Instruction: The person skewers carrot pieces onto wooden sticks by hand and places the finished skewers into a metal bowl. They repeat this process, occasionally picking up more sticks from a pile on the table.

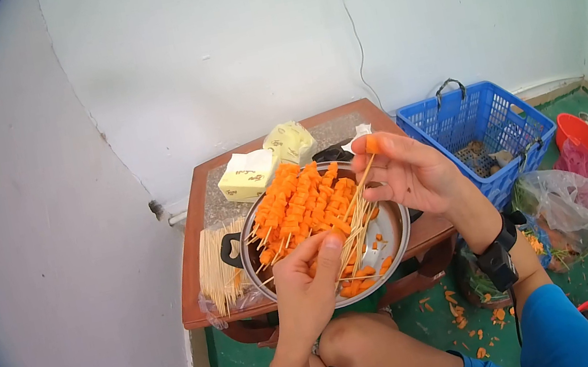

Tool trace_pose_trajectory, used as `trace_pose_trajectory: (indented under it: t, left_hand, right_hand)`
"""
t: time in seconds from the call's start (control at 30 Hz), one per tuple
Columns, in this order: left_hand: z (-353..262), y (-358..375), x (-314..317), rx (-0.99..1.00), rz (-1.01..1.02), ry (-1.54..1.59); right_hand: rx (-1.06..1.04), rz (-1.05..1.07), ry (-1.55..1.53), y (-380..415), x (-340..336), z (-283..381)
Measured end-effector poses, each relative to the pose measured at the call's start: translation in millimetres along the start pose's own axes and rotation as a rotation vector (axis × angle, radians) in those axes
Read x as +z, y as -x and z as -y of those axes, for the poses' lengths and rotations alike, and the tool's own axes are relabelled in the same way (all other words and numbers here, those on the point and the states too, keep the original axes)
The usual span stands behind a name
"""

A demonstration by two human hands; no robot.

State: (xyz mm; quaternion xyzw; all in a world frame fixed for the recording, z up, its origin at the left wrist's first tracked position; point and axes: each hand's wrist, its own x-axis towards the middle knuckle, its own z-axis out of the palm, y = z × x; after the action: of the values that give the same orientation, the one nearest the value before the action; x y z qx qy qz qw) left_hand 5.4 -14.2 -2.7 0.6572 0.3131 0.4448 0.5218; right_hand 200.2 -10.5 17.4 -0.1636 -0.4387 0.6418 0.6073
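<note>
My right hand [418, 173] is raised over the pot's right side, its fingers closed around an orange carrot piece [372, 145] at the top of a thin bamboo skewer [365, 177]. Lower and to the left, my left hand [309, 279] is pinched at the skewer's lower part, though its fingertips partly hide the grip. Beneath both hands sits a wide steel pot [402, 247] with black handles. Many carrot skewers [305, 201] are heaped in its left half. A bundle of bare sticks [357, 239] lies at the right, near loose carrot pieces [359, 284].
The pot rests on a brown-edged table [189, 237]. Left of it lies a pile of bamboo sticks [220, 275]; behind are yellow tissue packs [249, 175]. On the right stand a blue basket [494, 180], a red basin [579, 137] and plastic bags [565, 202]. Carrot scraps [458, 312] litter the green floor.
</note>
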Motion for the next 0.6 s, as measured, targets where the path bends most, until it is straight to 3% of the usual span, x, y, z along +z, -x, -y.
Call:
trace_pose_trajectory:
  t: [0.2, 0.4, 0.6]
  left_hand:
    - [1.0, 1.0, -2.4, -0.043, 0.046, 0.046]
    - [1.8, 0.2, 2.3, 0.04, 0.027, 0.014]
    - [0.8, 1.0, -1.0, -0.019, 0.036, 0.04]
  right_hand:
    - [0.075, 0.121, -0.147, -0.7, -8.8, 0.9]
    - [0.057, 0.097, -0.166, 0.0, -6.4, 2.0]
    - [0.053, 0.12, -0.187, -0.7, -8.9, -0.9]
